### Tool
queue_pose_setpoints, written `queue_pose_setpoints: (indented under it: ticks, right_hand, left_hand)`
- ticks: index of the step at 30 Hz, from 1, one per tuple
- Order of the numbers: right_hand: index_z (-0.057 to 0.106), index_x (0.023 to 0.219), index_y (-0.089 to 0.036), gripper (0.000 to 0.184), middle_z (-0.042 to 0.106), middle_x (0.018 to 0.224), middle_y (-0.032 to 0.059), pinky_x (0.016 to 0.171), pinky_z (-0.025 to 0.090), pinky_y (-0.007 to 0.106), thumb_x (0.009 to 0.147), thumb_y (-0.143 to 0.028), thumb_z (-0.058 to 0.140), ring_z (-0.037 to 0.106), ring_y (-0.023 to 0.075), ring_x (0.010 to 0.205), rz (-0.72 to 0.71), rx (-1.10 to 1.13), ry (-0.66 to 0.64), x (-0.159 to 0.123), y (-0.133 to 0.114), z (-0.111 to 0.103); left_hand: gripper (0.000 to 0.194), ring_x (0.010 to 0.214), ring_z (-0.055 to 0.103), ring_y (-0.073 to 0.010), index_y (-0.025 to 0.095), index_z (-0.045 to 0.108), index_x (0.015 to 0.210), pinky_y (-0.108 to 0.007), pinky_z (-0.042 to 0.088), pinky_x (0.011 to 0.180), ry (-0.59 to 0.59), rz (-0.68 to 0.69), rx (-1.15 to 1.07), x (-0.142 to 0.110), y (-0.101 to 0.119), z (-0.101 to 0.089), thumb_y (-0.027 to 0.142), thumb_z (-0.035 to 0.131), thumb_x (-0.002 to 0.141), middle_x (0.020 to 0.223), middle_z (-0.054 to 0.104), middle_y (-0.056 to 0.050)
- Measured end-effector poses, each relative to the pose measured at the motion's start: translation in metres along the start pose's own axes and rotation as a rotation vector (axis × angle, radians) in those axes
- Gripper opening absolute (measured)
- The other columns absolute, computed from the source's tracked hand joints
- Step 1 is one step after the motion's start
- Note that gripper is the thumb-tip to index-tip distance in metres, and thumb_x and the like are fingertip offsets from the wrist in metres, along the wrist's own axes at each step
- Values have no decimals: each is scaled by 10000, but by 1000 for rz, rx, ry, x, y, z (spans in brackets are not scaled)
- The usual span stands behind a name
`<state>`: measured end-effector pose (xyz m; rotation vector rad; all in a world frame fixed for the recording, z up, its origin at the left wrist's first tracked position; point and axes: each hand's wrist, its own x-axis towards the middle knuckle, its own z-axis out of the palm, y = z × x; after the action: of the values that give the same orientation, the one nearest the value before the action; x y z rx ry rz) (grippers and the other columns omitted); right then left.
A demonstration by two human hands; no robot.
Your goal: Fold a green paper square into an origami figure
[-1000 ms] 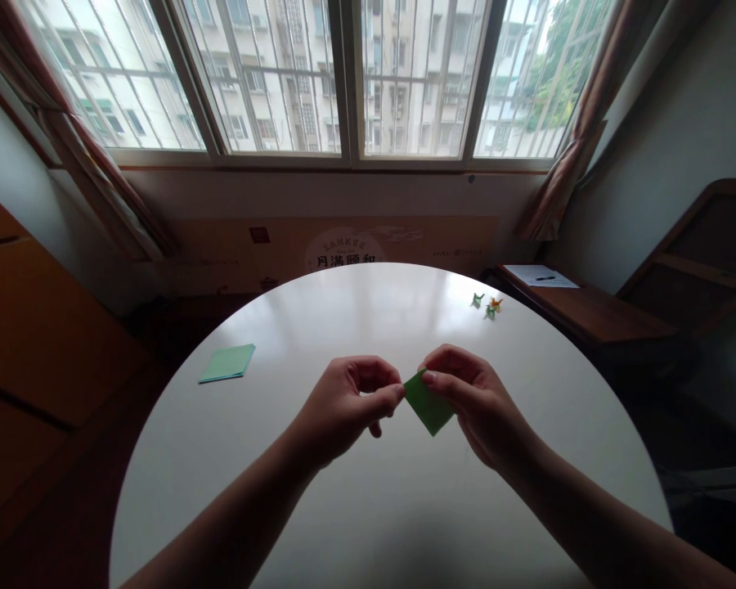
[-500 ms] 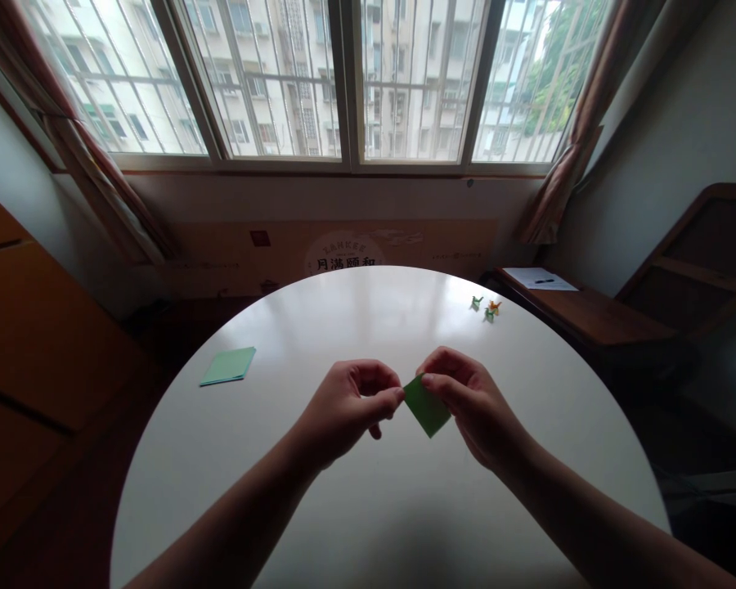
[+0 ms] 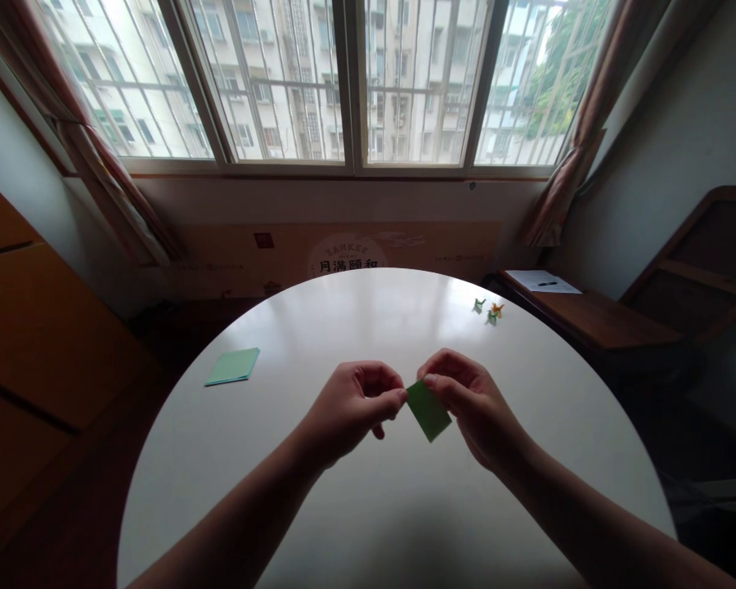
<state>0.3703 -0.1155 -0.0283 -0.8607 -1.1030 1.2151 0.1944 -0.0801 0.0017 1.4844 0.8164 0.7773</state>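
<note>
A small dark green piece of origami paper (image 3: 428,411) is held up above the white table, one corner pointing down. My left hand (image 3: 361,409) pinches its left corner between thumb and forefinger. On the other side, my right hand (image 3: 466,397) grips the upper right part, thumb in front and fingers behind. The fingers hide part of the paper, so I cannot tell how many layers it has.
The round white table (image 3: 319,523) fills the middle. A stack of light green paper (image 3: 233,366) lies at its left. Three tiny folded paper figures (image 3: 491,310) stand at the far right. Beyond, a wooden chair (image 3: 626,319) carries a white sheet (image 3: 536,281) and a pen.
The view has shifted slightly, so everything sits a little further right and lower. Both hands keep their hold, and the green paper has tilted a little.
</note>
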Motion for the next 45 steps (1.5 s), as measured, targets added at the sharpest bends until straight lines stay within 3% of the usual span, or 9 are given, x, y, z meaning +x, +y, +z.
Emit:
queue_pose_setpoints:
  ticks: [11,21,27,35,40,45]
  right_hand:
    - [688,862,-186,183,649,750,-3,555,405,224,812,-344,767,558,133,654,47,3,-42,2,0,0]
    - [663,752,-180,185,629,672,-9,553,420,241,801,-333,755,542,135,618,-6,-44,12,4,0,1]
    - [664,748,-179,162,613,637,-9,513,407,243,805,-311,738,543,142,590,-45,-185,-29,2,3,2]
    - [669,734,-170,193,631,656,11,519,424,256,803,-333,745,557,152,598,-42,-257,-83,1,4,5]
    - [643,689,-161,236,613,621,-7,499,394,238,751,-339,784,528,129,561,59,-172,-123,5,2,1]
    - [647,679,-161,156,631,616,-9,525,430,242,744,-255,753,549,126,565,67,-199,-139,8,0,-4]
  left_hand:
    - [164,503,512,-88,126,667,711,-156,427,394,33,-1,-67,2,-1,-6,270,746,712,579,590,10]
    - [176,530,517,-104,131,659,735,-173,430,411,14,-17,-9,3,-2,-8,291,732,737,603,581,4]
    - [188,723,599,-165,143,702,868,-230,499,537,70,205,243,0,-2,-7,327,691,829,826,667,-56]
    - [121,700,608,-169,152,688,790,-233,486,543,91,245,396,-2,-3,-5,249,636,841,816,678,-58]
    - [126,714,610,-171,150,693,817,-237,504,547,77,214,341,-3,-5,-6,257,634,849,819,669,-51]
    - [172,656,577,-151,141,675,836,-233,503,499,114,182,162,0,-5,-11,312,668,844,769,643,-34]
